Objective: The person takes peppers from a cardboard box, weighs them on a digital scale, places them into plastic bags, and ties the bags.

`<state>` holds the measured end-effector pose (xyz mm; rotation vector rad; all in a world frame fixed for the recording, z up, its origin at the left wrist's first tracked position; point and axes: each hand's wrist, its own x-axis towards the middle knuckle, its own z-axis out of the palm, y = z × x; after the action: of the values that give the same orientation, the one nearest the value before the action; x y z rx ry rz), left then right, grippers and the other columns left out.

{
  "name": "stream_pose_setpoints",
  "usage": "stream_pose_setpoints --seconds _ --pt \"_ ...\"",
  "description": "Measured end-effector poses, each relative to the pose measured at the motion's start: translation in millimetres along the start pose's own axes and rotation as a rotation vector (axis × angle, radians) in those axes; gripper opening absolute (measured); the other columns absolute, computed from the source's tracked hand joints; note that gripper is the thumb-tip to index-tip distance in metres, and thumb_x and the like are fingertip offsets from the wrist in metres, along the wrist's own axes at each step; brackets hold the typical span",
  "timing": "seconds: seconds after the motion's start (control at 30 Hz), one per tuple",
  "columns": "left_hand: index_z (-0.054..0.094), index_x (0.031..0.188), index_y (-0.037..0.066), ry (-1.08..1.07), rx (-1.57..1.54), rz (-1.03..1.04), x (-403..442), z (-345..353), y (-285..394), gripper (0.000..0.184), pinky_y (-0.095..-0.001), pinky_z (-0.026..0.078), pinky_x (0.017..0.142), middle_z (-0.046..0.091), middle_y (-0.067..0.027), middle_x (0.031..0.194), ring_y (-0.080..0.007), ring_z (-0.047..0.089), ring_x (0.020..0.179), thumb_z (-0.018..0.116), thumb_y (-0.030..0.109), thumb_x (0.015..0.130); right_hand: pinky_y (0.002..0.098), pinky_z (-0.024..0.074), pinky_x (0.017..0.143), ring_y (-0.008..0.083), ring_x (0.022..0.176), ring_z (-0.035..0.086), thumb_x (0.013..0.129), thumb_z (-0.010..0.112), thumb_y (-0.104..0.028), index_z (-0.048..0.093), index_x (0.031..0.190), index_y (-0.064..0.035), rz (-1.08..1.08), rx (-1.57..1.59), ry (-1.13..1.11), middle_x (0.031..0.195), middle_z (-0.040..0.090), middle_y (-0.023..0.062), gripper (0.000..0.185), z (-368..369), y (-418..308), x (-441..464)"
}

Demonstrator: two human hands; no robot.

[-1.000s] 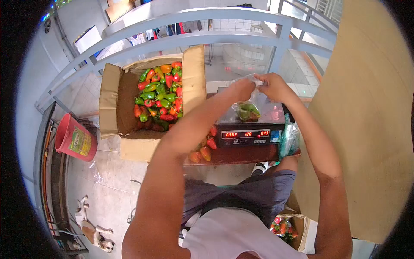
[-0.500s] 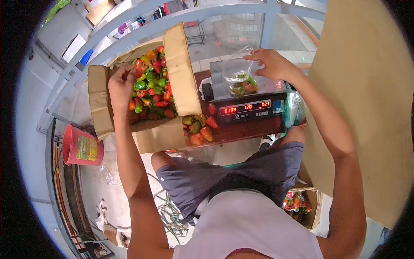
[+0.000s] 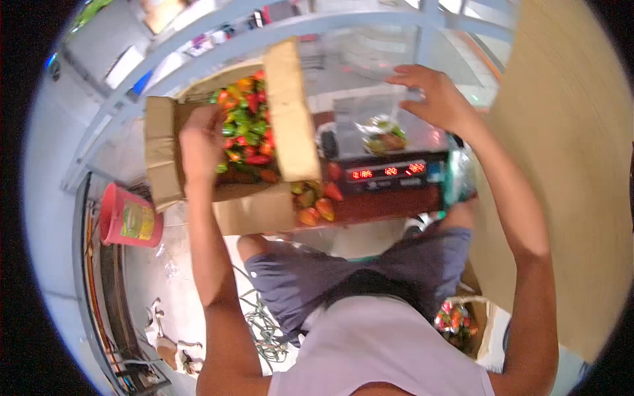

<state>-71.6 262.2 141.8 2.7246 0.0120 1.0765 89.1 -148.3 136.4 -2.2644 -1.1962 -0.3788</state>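
Note:
My left hand (image 3: 201,142), smeared by motion, is at the left side of an open cardboard box (image 3: 294,112) of red, orange and green peppers (image 3: 247,122). Whether its fingers grip a pepper cannot be made out. Over the digital scale (image 3: 389,173), my right hand (image 3: 437,99) is open, with thumb and forefinger apart. Below those fingers a clear plastic bag (image 3: 384,137) with a few peppers in it rests on the scale's metal plate. Red digits glow on the scale's display, too blurred to read surely.
Several loose peppers (image 3: 317,203) lie between the box and the scale. A green-tinted plastic bundle (image 3: 459,175) is right of the scale. A pink bucket (image 3: 131,214), a coiled hose (image 3: 265,336) and a second box of peppers (image 3: 485,323) are on the floor. A railing (image 3: 356,25) runs behind.
My right hand has let go of the bag's top and moved slightly right; the bag has sunk lower on the scale. My left hand has drawn slightly down from the peppers. The whole view has shifted.

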Motion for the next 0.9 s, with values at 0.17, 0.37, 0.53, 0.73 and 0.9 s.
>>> stream_pose_setpoints --seconds 0.17,0.37,0.53,0.73,0.9 --pt "0.07 0.107 0.01 -0.014 0.325 0.588 -8 -32 75 0.031 -0.0369 0.057 0.091 0.057 -0.0066 0.138 -0.0308 0.06 0.12 0.064 0.011 0.077 0.0413 0.0468 0.102 0.0317 0.115 0.061 0.081 0.068 -0.007 0.068 0.119 -0.0092 -0.202 0.106 0.198 0.122 0.066 0.0142 0.038 -22 -103 17" --pt "0.071 0.105 0.01 -0.019 0.376 0.704 -4 -49 93 0.031 -0.0358 0.06 0.082 0.061 -0.0036 0.131 -0.0327 0.061 0.117 0.068 0.018 0.076 0.0433 0.0473 0.097 0.0306 0.112 0.06 0.082 0.067 -0.007 0.066 0.119 -0.0071 -0.343 0.181 0.232 0.121 0.064 0.0103 0.037 4 -171 33" --pt "0.07 0.112 0.01 -0.101 0.454 0.719 -11 -47 81 0.035 -0.0384 0.059 0.082 0.063 -0.0093 0.125 -0.0341 0.062 0.116 0.067 0.02 0.079 0.0458 0.0431 0.101 0.0305 0.118 0.055 0.081 0.06 -0.012 0.063 0.12 -0.0051 -0.389 0.044 0.229 0.126 0.059 0.0098 0.04 42 -201 37" --pt "0.063 0.128 0.016 -0.208 0.263 0.42 -29 -37 77 0.046 -0.039 0.058 0.084 0.061 -0.0156 0.128 -0.0309 0.065 0.108 0.061 0.022 0.083 0.0488 0.0388 0.107 0.0307 0.125 0.051 0.081 0.06 -0.016 0.06 0.123 -0.0026 -0.457 0.201 0.213 0.129 0.057 0.016 0.044 85 -219 14" --pt "0.069 0.113 0.011 -0.323 0.43 0.514 -38 -30 42 0.033 -0.038 0.058 0.081 0.061 -0.014 0.125 -0.0301 0.062 0.109 0.062 0.012 0.08 0.0514 0.04 0.102 0.0288 0.125 0.053 0.08 0.069 -0.021 0.073 0.108 -0.0163 -0.056 -0.111 0.121 0.133 0.058 0.0146 0.029 66 -123 27"
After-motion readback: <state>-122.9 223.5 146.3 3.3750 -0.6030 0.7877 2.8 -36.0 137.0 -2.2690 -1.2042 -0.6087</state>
